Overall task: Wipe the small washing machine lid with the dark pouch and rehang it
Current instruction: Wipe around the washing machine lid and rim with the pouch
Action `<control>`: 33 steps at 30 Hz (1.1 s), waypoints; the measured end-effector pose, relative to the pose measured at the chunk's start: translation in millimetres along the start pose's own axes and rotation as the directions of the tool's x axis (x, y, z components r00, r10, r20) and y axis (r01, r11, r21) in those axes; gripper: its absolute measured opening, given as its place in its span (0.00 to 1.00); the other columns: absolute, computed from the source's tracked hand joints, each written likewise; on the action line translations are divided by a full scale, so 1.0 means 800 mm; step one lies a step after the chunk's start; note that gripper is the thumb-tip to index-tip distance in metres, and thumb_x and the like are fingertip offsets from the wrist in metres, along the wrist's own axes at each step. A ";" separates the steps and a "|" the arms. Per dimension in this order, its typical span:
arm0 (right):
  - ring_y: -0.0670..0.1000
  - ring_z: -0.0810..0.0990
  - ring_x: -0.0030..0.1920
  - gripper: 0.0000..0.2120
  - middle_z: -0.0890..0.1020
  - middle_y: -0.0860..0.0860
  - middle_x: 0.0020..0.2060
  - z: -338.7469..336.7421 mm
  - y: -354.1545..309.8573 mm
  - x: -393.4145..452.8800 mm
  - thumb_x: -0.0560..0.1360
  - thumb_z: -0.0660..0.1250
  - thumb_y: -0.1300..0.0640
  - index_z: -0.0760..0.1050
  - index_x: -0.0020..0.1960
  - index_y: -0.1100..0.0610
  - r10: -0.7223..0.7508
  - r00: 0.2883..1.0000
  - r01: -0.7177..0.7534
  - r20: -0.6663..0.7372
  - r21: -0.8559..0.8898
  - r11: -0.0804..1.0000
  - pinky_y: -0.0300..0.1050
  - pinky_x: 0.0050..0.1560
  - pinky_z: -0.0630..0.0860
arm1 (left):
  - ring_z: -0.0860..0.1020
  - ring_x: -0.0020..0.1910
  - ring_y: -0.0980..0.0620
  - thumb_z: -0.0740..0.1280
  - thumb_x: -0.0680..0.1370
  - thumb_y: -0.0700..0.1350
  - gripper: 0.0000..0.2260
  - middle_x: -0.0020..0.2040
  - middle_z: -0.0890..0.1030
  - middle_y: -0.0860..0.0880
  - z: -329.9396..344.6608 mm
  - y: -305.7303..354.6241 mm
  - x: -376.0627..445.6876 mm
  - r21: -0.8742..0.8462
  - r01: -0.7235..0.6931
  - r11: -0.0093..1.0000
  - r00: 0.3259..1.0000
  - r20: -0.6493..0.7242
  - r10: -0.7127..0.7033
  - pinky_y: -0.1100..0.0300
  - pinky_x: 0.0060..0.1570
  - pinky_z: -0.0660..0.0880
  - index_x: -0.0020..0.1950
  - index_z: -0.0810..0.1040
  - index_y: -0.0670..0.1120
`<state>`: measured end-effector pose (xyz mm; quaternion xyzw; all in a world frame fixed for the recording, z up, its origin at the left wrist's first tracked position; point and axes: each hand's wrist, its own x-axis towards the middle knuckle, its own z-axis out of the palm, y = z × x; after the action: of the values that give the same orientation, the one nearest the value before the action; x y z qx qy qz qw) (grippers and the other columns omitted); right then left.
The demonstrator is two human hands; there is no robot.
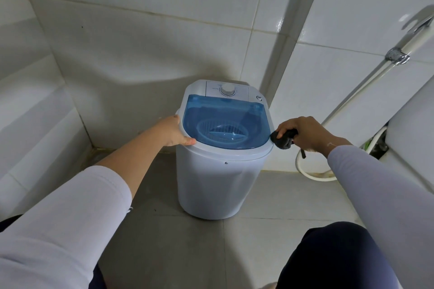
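Observation:
A small white washing machine (pixel 216 183) stands on the floor in the tiled corner. Its clear blue lid (pixel 225 119) is down, and a white dial (pixel 227 90) sits on the panel behind it. My left hand (pixel 175 131) grips the machine's left rim, thumb on the top edge. My right hand (pixel 305 132) holds the bunched dark pouch (pixel 283 139) against the right edge of the rim, beside the lid. A dark strap hangs from the pouch under my hand.
White tiled walls close in behind and on the left. A spray hose (pixel 352 98) with a chrome fitting runs down the right wall and loops on the floor. A white toilet tank (pixel 411 129) stands at the right. Grey floor tiles lie in front, my knees at the bottom.

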<state>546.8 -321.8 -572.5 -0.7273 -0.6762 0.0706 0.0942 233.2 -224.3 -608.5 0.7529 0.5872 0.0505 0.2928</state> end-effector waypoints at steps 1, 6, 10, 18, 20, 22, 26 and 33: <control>0.58 0.78 0.56 0.21 0.82 0.56 0.55 -0.003 -0.001 0.001 0.67 0.58 0.77 0.82 0.49 0.59 0.003 1.000 -0.004 -0.023 -0.022 1.000 0.43 0.58 0.72 | 0.68 0.70 0.42 0.72 0.71 0.58 0.38 0.71 0.70 0.44 0.000 -0.001 0.002 0.008 0.001 1.000 1.000 0.002 -0.001 0.46 0.70 0.66 0.74 0.62 0.43; 0.58 0.77 0.57 0.19 0.81 0.57 0.56 -0.012 -0.036 0.022 0.68 0.61 0.75 0.81 0.52 0.58 -0.089 0.991 0.088 -0.099 -0.015 0.996 0.37 0.56 0.67 | 0.68 0.70 0.42 0.72 0.71 0.58 0.37 0.71 0.71 0.43 0.000 -0.001 0.011 0.043 -0.002 0.999 1.000 0.003 0.002 0.47 0.70 0.66 0.73 0.63 0.43; 0.57 0.74 0.61 0.20 0.76 0.57 0.60 -0.008 -0.087 0.050 0.68 0.64 0.73 0.80 0.54 0.57 -0.272 0.962 0.272 0.017 -0.115 0.955 0.38 0.59 0.65 | 0.66 0.71 0.41 0.72 0.69 0.61 0.39 0.72 0.70 0.44 0.002 -0.006 0.020 0.072 0.007 0.997 1.000 0.001 -0.007 0.43 0.70 0.65 0.73 0.63 0.45; 0.60 0.70 0.64 0.13 0.72 0.57 0.64 0.026 -0.144 0.068 0.71 0.66 0.67 0.80 0.55 0.59 -0.522 0.847 0.518 0.102 -0.383 0.765 0.52 0.62 0.72 | 0.65 0.71 0.41 0.71 0.62 0.66 0.44 0.70 0.70 0.45 0.008 -0.021 0.031 0.053 0.010 0.999 1.000 0.003 -0.010 0.36 0.67 0.65 0.72 0.63 0.46; 0.59 0.71 0.64 0.14 0.75 0.56 0.63 0.031 -0.135 0.070 0.70 0.68 0.68 0.80 0.54 0.59 -0.538 0.836 0.536 0.108 -0.370 0.759 0.53 0.62 0.73 | 0.64 0.72 0.40 0.71 0.61 0.66 0.45 0.71 0.69 0.45 0.008 -0.023 0.033 0.051 0.005 0.999 1.000 0.009 -0.006 0.36 0.67 0.64 0.72 0.62 0.46; 0.58 0.71 0.64 0.16 0.77 0.56 0.62 0.032 -0.128 0.071 0.69 0.68 0.70 0.81 0.54 0.58 -0.535 0.839 0.537 0.104 -0.327 0.778 0.52 0.62 0.73 | 0.64 0.72 0.41 0.71 0.61 0.66 0.44 0.71 0.70 0.45 0.009 -0.025 0.036 0.053 0.005 0.999 1.000 0.010 -0.006 0.36 0.67 0.65 0.71 0.63 0.46; 0.56 0.71 0.64 0.14 0.78 0.54 0.61 0.038 -0.134 0.069 0.71 0.67 0.68 0.81 0.54 0.57 -0.581 0.803 0.590 0.131 -0.316 0.743 0.51 0.61 0.74 | 0.64 0.72 0.41 0.71 0.61 0.66 0.43 0.70 0.70 0.44 0.010 -0.025 0.041 0.074 0.001 0.997 1.000 0.013 -0.002 0.36 0.67 0.65 0.70 0.64 0.46; 0.58 0.72 0.63 0.17 0.79 0.55 0.60 0.053 -0.132 0.064 0.69 0.68 0.71 0.81 0.55 0.59 -0.602 0.791 0.599 0.111 -0.342 0.724 0.53 0.57 0.74 | 0.61 0.73 0.41 0.70 0.60 0.68 0.46 0.71 0.69 0.44 0.014 -0.027 0.042 0.084 0.005 0.996 1.000 0.028 -0.008 0.35 0.68 0.63 0.72 0.62 0.47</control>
<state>438.0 -262.0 -588.2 -0.4740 -0.8755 -0.0916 -0.0199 229.9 -195.0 -637.8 0.7633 0.5871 0.0141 0.2693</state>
